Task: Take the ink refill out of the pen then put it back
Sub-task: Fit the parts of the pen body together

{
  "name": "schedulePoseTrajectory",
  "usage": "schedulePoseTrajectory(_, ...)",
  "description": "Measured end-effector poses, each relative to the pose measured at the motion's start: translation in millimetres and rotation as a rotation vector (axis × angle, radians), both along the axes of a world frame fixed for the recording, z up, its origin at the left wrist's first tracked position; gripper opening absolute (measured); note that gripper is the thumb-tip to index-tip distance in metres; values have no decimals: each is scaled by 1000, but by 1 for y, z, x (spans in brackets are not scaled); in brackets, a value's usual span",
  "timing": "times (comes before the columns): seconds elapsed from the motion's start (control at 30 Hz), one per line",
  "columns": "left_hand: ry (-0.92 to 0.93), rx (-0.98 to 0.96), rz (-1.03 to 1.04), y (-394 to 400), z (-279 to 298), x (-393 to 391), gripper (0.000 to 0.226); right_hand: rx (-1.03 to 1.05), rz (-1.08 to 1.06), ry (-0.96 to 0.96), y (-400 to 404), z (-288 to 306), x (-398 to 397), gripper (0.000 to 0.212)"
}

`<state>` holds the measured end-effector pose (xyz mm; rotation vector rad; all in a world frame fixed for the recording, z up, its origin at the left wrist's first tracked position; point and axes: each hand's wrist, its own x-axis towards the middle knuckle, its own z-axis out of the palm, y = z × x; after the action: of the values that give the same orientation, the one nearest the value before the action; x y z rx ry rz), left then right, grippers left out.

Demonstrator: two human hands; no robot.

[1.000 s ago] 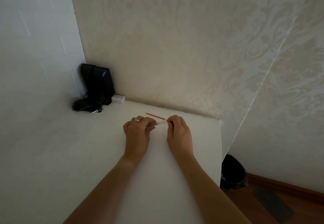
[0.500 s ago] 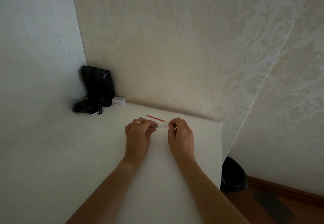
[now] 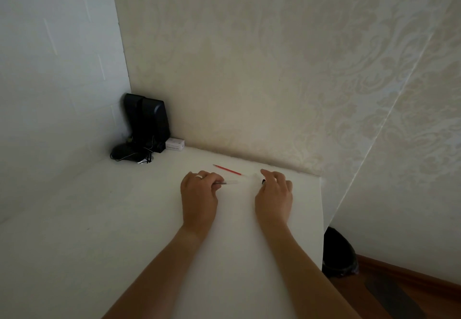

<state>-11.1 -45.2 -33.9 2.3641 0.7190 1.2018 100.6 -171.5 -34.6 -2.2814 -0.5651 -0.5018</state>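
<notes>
Two bare hands rest apart on our white tabletop (image 3: 124, 231). Our left hand (image 3: 199, 194), wearing a pale ring (image 3: 199, 176), has its fingers curled around a clear plastic pen barrel (image 3: 228, 182) with a dark inner stem. Our right hand (image 3: 274, 194) pinches a small dark piece (image 3: 263, 181); what it is we cannot tell. Just beyond both hands lies a thin red ink refill (image 3: 227, 169) on the tabletop, untouched.

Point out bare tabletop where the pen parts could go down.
Bare: the wide stretch left of the left hand, and the near table around both forearms. Crowded: the back corner with black speakers and small white box; red refill lies behind the hands.
</notes>
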Motion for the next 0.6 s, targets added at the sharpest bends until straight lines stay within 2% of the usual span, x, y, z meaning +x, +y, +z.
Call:
schedulePoseTrajectory(0.1, 19, 9, 10, -1, -2, 1, 20, -104, 16, -14, 3, -3, 3, 42)
schedulePoseTrajectory(0.2, 28, 11, -61, -2, -2, 1, 21, -110, 44, -13, 4, -4, 3, 35)
schedulePoseTrajectory(0.37, 94, 97, -67, -5, -1, 2, 31, -10, 114, 15, 4, -4, 0, 23)
schedulePoseTrajectory(0.47, 111, 108, -39, -4, -1, 2, 33, 118, 259, -15, 2, 1, -3, 15)
schedulePoseTrajectory(0.6, 94, 60, 26, -4, -1, 0, 32, 194, 406, -12, -1, 5, -6, 16)
